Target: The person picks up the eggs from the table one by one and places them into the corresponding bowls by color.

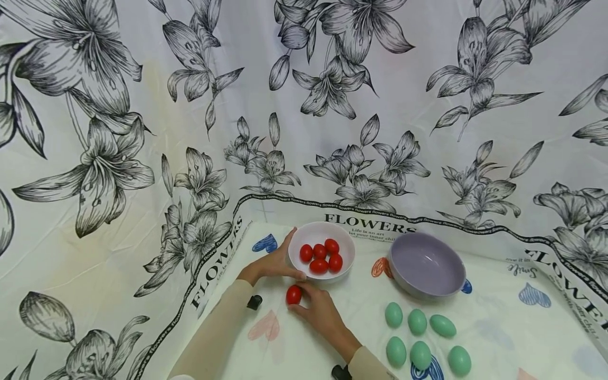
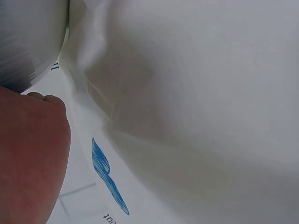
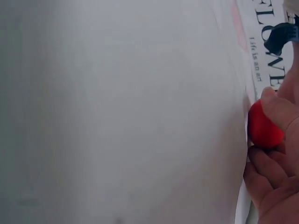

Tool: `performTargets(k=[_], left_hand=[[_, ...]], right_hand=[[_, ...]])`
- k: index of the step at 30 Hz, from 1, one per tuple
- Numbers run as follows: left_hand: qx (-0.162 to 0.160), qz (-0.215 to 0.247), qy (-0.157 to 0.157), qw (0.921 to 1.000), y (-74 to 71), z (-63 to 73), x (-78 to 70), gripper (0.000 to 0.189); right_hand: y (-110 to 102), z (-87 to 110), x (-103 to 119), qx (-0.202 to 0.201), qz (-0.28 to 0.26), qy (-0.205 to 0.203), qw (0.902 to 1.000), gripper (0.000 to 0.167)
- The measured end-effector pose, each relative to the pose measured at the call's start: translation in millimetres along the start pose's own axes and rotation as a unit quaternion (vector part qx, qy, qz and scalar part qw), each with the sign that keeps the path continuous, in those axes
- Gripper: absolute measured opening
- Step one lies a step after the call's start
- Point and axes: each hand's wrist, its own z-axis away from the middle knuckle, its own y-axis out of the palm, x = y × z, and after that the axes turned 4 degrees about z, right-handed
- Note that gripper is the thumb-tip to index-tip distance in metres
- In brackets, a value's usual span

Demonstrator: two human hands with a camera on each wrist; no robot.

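"What did the left hand [image 1: 277, 262] have?"

"It gripped the round, smooth white bowl [image 1: 323, 230] by its left side, the thumb along the near edge and the other fingers spread round the far-left wall."

"And the right hand [image 1: 323, 307]?"

"Its thumb and fingers were parted by just the width of a glossy red egg-shaped piece [image 1: 294, 295], pinching it from both sides."

"Where was that piece, exactly?"

"On the near side of the white bowl, slightly left of its middle and outside it. I couldn't tell whether it touched the table [image 1: 361, 301], which had a white cloth printed with hearts."

"Was anything in the white bowl?"

"Five similar red egg-shaped pieces [image 1: 319, 266], grouped together at the bottom."

"And off to the right?"

"A wide, round purple bowl [image 1: 427, 266] sat well apart from the hands. Six smooth pale-green egg-shaped pieces [image 1: 420, 355] lay nearer the person than that bowl, in two loose rows of three."
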Motion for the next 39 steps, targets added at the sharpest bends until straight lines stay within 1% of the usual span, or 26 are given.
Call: performTargets(k=[5, 7, 10, 14, 17, 20, 24, 26, 30, 35, 39], left_hand=[[0.004, -0.002, 0.006, 1.0000, -1.7, 0.7, 1.1, 0.146], [0.003, 0.000, 0.006, 1.0000, -2.6, 2.1, 1.4, 0.146], [-0.007, 0.001, 0.004, 1.0000, -5.1, 4.2, 2.2, 0.146], [-0.014, 0.000, 0.011, 0.9998, -8.2, 5.9, 3.9, 0.145], [-0.010, 0.001, 0.015, 0.9998, -9.7, 6.9, 4.4, 0.145], [-0.004, 0.001, 0.010, 0.9999, -10.8, 7.9, 3.7, 0.145], [-0.002, 0.009, 0.013, 0.9999, -11.3, 7.6, 3.0, 0.145], [0.000, 0.015, 0.020, 0.9997, -10.6, 6.0, 3.7, 0.144], [0.010, 0.018, 0.028, 0.9994, -8.6, 2.7, 5.6, 0.145], [0.014, 0.014, 0.030, 0.9993, -7.0, -0.3, 8.9, 0.145], [0.019, 0.005, 0.032, 0.9993, -4.7, -2.6, 10.3, 0.145]], right_hand=[[-7, 4.5, 3, -0.003, 0.000, -0.008, 1.0000, 0.061], [-14, 7.5, 6, 0.002, -0.016, -0.016, 0.9997, 0.062], [-28, 9.6, 13, 0.012, -0.045, -0.025, 0.9986, 0.065], [-49, 10.3, 22, 0.022, -0.069, -0.022, 0.9971, 0.067], [-63, 9.7, 26, 0.020, -0.086, -0.029, 0.9956, 0.066], [-77, 6.1, 30, 0.007, -0.102, -0.036, 0.9941, 0.065], [-95, -7.6, 31, -0.024, -0.090, -0.027, 0.9953, 0.063], [-103, -17.5, 29, -0.041, -0.077, -0.020, 0.9960, 0.063], [-118, -40.5, 22, -0.062, -0.054, 0.001, 0.9966, 0.065], [-127, -71.3, 13, -0.065, 0.025, 0.024, 0.9973, 0.066], [-126, -90.4, 4, -0.044, 0.068, 0.039, 0.9959, 0.064]])
